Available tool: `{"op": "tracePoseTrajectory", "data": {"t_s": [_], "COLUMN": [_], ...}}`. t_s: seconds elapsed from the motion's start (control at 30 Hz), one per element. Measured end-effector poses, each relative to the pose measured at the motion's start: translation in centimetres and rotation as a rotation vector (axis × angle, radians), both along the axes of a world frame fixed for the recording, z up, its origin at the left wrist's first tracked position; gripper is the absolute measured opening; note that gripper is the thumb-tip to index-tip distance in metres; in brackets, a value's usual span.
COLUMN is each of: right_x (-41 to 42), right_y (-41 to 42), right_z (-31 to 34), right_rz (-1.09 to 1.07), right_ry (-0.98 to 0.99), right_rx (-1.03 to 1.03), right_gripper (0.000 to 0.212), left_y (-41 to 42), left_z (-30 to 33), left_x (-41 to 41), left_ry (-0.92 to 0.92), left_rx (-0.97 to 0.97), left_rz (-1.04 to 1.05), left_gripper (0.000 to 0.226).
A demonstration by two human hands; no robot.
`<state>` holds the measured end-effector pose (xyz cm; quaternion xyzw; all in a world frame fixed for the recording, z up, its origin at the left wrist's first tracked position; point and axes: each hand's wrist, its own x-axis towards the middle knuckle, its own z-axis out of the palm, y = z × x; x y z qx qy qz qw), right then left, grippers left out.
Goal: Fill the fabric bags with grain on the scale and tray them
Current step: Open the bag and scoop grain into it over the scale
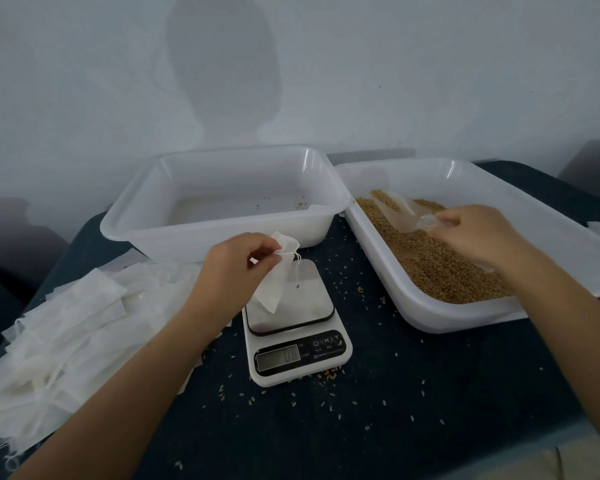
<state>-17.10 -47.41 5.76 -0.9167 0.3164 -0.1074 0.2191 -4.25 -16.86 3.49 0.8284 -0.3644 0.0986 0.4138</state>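
At frame centre, the left hand [236, 268] pinches the mouth of a fabric bag [274, 282] hanging over the scale [297, 327]. At right, the right hand [475, 233] grips a clear scoop [400, 211] in the grain tray [465, 317].

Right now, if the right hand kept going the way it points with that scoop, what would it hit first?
Probably the grain: the right hand aims the clear scoop into it; the tray's far wall lies beyond.
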Motion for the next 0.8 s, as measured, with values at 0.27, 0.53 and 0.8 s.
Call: {"op": "tracePoseTrajectory", "data": {"t_s": [0.27, 0.53, 0.8], "right_x": [-0.9, -0.5, -0.2], "right_y": [1.1, 4.4, 5.2], "right_z": [3.8, 4.7, 4.6], "right_rz": [0.252, 0.580, 0.705], "right_ry": [-0.212, -0.040, 0.108], "right_rx": [0.080, 0.268, 0.213], "right_gripper": [0.042, 0.044, 0.032], "left_y": [0.7, 1.5, 2.1], "left_z": [1.1, 0.9, 0.5], "left_x": [1.1, 2.7, 2.7], "left_ry": [0.135, 0.257, 0.296], "left_rx": [0.035, 0.052, 0.015], "left_rz": [-0.074, -0.051, -0.049], "left_gripper": [0.026, 0.017, 0.024]}}
